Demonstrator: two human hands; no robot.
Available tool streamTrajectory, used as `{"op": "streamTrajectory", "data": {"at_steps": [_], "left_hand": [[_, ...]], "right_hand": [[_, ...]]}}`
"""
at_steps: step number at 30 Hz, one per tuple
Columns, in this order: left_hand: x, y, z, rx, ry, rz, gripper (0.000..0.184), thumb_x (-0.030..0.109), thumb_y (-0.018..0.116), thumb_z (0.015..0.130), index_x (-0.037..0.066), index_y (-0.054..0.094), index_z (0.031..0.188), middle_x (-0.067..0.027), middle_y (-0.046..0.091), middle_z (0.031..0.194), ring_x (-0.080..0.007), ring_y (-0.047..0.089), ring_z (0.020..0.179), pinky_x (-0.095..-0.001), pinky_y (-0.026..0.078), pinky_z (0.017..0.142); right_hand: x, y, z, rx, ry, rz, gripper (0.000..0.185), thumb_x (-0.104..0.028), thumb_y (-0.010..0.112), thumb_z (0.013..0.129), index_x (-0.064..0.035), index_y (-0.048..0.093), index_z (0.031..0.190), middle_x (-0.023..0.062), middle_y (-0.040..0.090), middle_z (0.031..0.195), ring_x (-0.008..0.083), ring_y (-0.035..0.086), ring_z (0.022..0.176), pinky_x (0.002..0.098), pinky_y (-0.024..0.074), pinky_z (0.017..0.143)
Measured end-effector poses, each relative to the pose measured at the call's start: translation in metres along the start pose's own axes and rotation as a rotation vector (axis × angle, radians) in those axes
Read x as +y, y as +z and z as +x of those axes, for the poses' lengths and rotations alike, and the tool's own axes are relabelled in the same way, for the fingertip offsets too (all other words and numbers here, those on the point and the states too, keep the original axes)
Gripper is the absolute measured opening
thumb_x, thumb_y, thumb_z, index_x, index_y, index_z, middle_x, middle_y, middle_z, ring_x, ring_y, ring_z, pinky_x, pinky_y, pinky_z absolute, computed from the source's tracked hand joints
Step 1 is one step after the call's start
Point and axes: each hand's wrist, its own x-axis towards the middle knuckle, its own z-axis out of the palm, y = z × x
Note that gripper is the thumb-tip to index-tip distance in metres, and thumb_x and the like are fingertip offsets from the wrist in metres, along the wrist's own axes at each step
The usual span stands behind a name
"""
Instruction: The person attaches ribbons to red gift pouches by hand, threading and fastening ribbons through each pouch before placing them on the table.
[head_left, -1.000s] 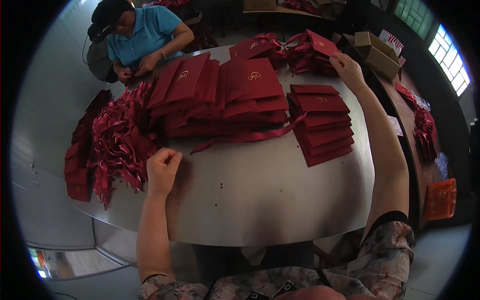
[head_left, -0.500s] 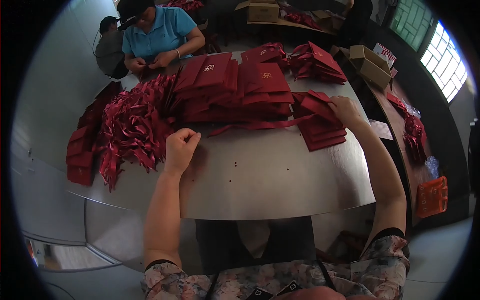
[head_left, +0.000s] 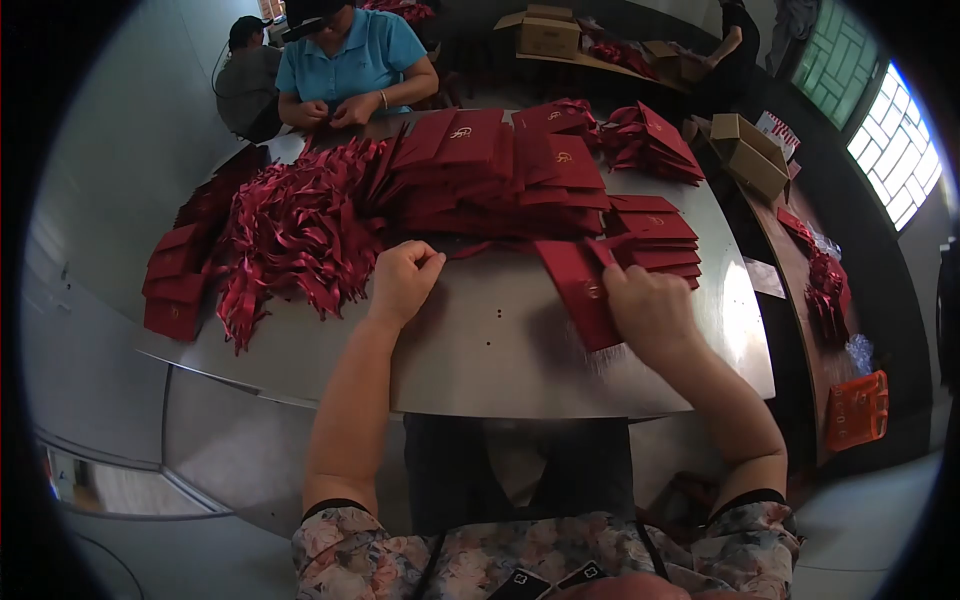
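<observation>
My right hand point(head_left: 655, 312) is closed on a flat dark-red gift bag point(head_left: 580, 290) with a small gold mark, held tilted over the near part of the metal table. My left hand point(head_left: 405, 283) is pinched shut to the left of it; whether anything is between its fingertips is too small to tell. A loose red ribbon point(head_left: 485, 247) runs behind, close to those fingertips. Beside the left hand lies a big heap of red ribbons point(head_left: 300, 220). Behind my right hand sits a fanned stack of red bags point(head_left: 665, 232).
Larger piles of red bags point(head_left: 450, 190) cover the table's middle. More bags point(head_left: 172, 290) line its left side. Across the table, a person in a blue shirt point(head_left: 350, 60) works with both hands. An open cardboard box point(head_left: 748, 155) stands on the right-hand bench.
My right hand has brought a bag from the right-hand stack toward me and leftward. The left hand stays pinched near the ribbon's end. The whole view has shifted slightly.
</observation>
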Motion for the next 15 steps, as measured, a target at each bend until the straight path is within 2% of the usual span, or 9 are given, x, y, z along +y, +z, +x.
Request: {"op": "streamTrajectory", "data": {"at_steps": [2, 3, 5, 8, 10, 11, 12, 14, 15], "left_hand": [[-0.003, 0.000, 0.000, 0.000, 0.034, 0.026, 0.016, 0.014, 0.069, 0.082, -0.001, 0.064, 0.077, -0.0120, 0.062, 0.069, -0.0196, 0.057, 0.059, -0.0316, 0.044, 0.058], [-0.004, 0.000, 0.000, -0.006, 0.004, 0.058, 0.016, 0.013, 0.069, 0.082, -0.001, 0.064, 0.077, -0.0123, 0.062, 0.069, -0.0201, 0.057, 0.059, -0.0323, 0.044, 0.058], [-0.006, 0.002, -0.001, -0.019, -0.019, 0.099, 0.016, 0.013, 0.068, 0.082, -0.002, 0.064, 0.077, -0.0126, 0.062, 0.069, -0.0207, 0.058, 0.059, -0.0330, 0.044, 0.058], [-0.001, 0.008, -0.003, 0.002, 0.055, 0.107, 0.021, 0.016, 0.069, 0.083, -0.001, 0.061, 0.073, -0.0126, 0.060, 0.068, -0.0241, 0.056, 0.058, -0.0347, 0.044, 0.056], [0.020, 0.013, -0.008, -0.087, 0.096, 0.227, 0.030, 0.023, 0.071, 0.084, 0.000, 0.058, 0.070, -0.0119, 0.060, 0.067, -0.0282, 0.054, 0.057, -0.0349, 0.043, 0.056], [0.031, 0.018, -0.014, -0.158, 0.039, 0.271, 0.039, 0.033, 0.072, 0.084, 0.002, 0.058, 0.066, -0.0142, 0.062, 0.070, -0.0319, 0.059, 0.062, -0.0380, 0.047, 0.058], [0.049, 0.024, -0.019, -0.165, 0.042, 0.284, 0.039, 0.033, 0.072, 0.084, 0.002, 0.058, 0.066, -0.0142, 0.062, 0.070, -0.0319, 0.059, 0.062, -0.0380, 0.047, 0.058], [0.080, 0.039, -0.031, -0.354, -0.164, 0.519, 0.039, 0.038, 0.073, 0.082, 0.003, 0.064, 0.071, -0.0159, 0.066, 0.075, -0.0328, 0.065, 0.071, -0.0419, 0.050, 0.063], [0.086, 0.046, -0.032, -0.357, -0.165, 0.522, 0.039, 0.038, 0.073, 0.082, 0.003, 0.064, 0.071, -0.0159, 0.066, 0.075, -0.0328, 0.065, 0.071, -0.0419, 0.050, 0.063]], "right_hand": [[-0.025, 0.014, 0.004, -0.144, -0.011, 0.115, 0.013, -0.019, 0.058, 0.089, -0.0063, 0.061, 0.088, 0.0106, 0.065, 0.073, 0.0299, 0.068, 0.067, 0.0418, 0.0544, 0.061], [-0.034, 0.014, 0.008, -0.136, 0.004, 0.121, 0.013, -0.019, 0.058, 0.089, -0.0063, 0.061, 0.088, 0.0106, 0.065, 0.073, 0.0299, 0.068, 0.067, 0.0418, 0.0544, 0.061], [-0.046, 0.015, 0.017, -0.221, -0.100, 0.425, 0.018, -0.024, 0.059, 0.090, -0.0057, 0.062, 0.091, 0.0129, 0.067, 0.080, 0.0327, 0.068, 0.077, 0.0435, 0.0545, 0.068], [-0.052, 0.038, 0.029, -0.098, -0.136, 0.529, 0.021, -0.025, 0.061, 0.089, -0.0047, 0.063, 0.092, 0.0142, 0.069, 0.086, 0.0350, 0.067, 0.085, 0.0447, 0.0536, 0.074], [-0.054, 0.066, 0.032, -0.067, -0.095, 0.584, 0.020, -0.024, 0.061, 0.089, -0.0040, 0.063, 0.092, 0.0150, 0.068, 0.087, 0.0356, 0.067, 0.086, 0.0452, 0.0535, 0.075], [-0.054, 0.079, 0.033, -0.045, -0.060, 0.638, 0.020, -0.023, 0.061, 0.088, -0.0033, 0.064, 0.092, 0.0157, 0.068, 0.087, 0.0363, 0.066, 0.087, 0.0458, 0.0533, 0.075], [-0.052, 0.081, 0.035, -0.039, -0.055, 0.650, 0.020, -0.023, 0.061, 0.088, -0.0033, 0.064, 0.092, 0.0157, 0.068, 0.087, 0.0363, 0.066, 0.087, 0.0458, 0.0533, 0.075], [-0.047, 0.084, 0.036, -0.074, -0.008, 0.723, 0.021, -0.022, 0.062, 0.087, -0.0020, 0.064, 0.092, 0.0180, 0.068, 0.088, 0.0379, 0.066, 0.087, 0.0470, 0.0529, 0.077], [-0.045, 0.085, 0.035, -0.075, -0.006, 0.727, 0.021, -0.022, 0.062, 0.087, -0.0020, 0.064, 0.092, 0.0180, 0.068, 0.088, 0.0379, 0.066, 0.087, 0.0470, 0.0529, 0.077]]}}
